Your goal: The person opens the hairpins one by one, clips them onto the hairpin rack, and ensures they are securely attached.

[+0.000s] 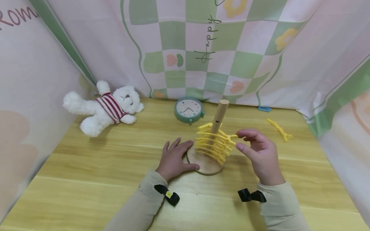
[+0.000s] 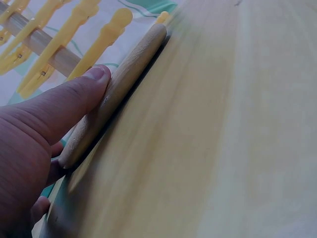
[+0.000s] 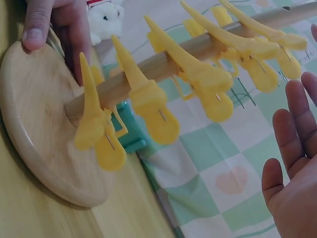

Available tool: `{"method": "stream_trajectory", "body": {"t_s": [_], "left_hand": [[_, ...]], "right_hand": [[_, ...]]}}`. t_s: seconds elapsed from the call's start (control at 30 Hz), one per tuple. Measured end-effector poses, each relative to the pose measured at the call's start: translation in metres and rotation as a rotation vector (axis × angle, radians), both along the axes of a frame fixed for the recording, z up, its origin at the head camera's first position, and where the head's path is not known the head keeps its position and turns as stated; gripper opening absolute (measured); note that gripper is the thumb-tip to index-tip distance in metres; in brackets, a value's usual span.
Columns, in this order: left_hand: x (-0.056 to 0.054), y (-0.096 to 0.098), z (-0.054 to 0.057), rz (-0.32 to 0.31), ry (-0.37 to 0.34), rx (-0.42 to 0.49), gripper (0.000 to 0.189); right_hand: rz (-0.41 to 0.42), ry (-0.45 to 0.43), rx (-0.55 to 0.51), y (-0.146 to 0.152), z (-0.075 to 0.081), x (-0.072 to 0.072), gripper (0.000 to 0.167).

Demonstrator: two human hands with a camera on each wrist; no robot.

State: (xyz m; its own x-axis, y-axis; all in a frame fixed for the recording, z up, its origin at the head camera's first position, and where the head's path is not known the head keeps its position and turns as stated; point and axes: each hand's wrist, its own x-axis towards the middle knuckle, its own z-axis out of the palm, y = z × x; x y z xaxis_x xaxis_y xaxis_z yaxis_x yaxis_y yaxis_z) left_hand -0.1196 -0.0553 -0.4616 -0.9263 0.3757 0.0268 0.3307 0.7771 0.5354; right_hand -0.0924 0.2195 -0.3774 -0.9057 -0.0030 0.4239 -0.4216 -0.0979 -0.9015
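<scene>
A wooden stand has a round base [image 1: 206,166] and an upright post [image 1: 220,112]. Several yellow plastic clips [image 1: 212,146] hang in a row along its post, with small metal springs showing on them in the right wrist view. My left hand [image 1: 175,160] holds the base at its left edge. In the left wrist view its thumb [image 2: 81,89] lies on the base's rim. Close to the right ends of the upper clips is my right hand [image 1: 258,155], thumb and forefinger apart. Its other fingers [image 3: 290,134] stand clear of the clips in the right wrist view.
Another yellow clip [image 1: 278,130] lies on the table at right, with a small blue item [image 1: 264,109] behind it. A teal round clock [image 1: 189,110] lies behind the stand. A white plush bear [image 1: 108,107] lies at back left. A printed curtain [image 1: 202,48] closes off the back.
</scene>
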Motion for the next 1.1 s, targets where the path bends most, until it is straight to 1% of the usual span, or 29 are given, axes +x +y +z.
{"method": "stream_trajectory", "body": {"t_s": [0.07, 0.23, 0.33, 0.5, 0.67, 0.7, 0.77, 0.83, 0.9, 0.93, 1.0, 1.1], "left_hand": [[0.000, 0.000, 0.000, 0.001, 0.000, -0.004, 0.095], [0.000, 0.000, -0.001, 0.000, -0.006, -0.012, 0.096], [0.000, 0.000, -0.001, -0.002, -0.005, -0.014, 0.096], [0.000, 0.000, -0.001, 0.002, -0.006, -0.010, 0.096], [0.000, 0.000, -0.001, 0.000, -0.007, -0.011, 0.097], [0.000, 0.000, -0.001, 0.000, -0.007, -0.013, 0.097], [0.000, 0.000, 0.000, 0.000, -0.007, -0.015, 0.097], [0.000, 0.000, 0.000, 0.002, -0.007, -0.011, 0.097], [0.000, 0.000, 0.000, 0.004, -0.009, -0.012, 0.097], [-0.001, 0.000, -0.001, 0.005, -0.009, -0.014, 0.097], [-0.001, 0.000, -0.002, 0.006, -0.011, -0.016, 0.098], [-0.002, 0.001, -0.004, 0.008, -0.009, -0.020, 0.098]], "right_hand": [[-0.021, -0.020, -0.010, 0.004, 0.000, -0.001, 0.028], [-0.111, -0.089, -0.067, 0.015, -0.002, -0.007, 0.021], [-0.186, -0.139, -0.075, 0.024, -0.007, -0.012, 0.022], [-0.322, -0.213, -0.048, 0.041, -0.017, -0.021, 0.023], [-0.445, -0.277, -0.093, 0.057, -0.025, -0.028, 0.021], [-0.478, -0.299, -0.095, 0.061, -0.027, -0.029, 0.020], [-0.555, -0.357, -0.062, 0.068, -0.030, -0.031, 0.020], [-0.624, -0.435, -0.032, 0.077, -0.034, -0.033, 0.021], [-0.675, -0.514, 0.007, 0.087, -0.038, -0.034, 0.025], [-0.692, -0.548, 0.023, 0.092, -0.040, -0.034, 0.027], [-0.713, -0.600, 0.015, 0.101, -0.045, -0.034, 0.031], [-0.737, -0.634, -0.002, 0.112, -0.051, -0.034, 0.034]]}}
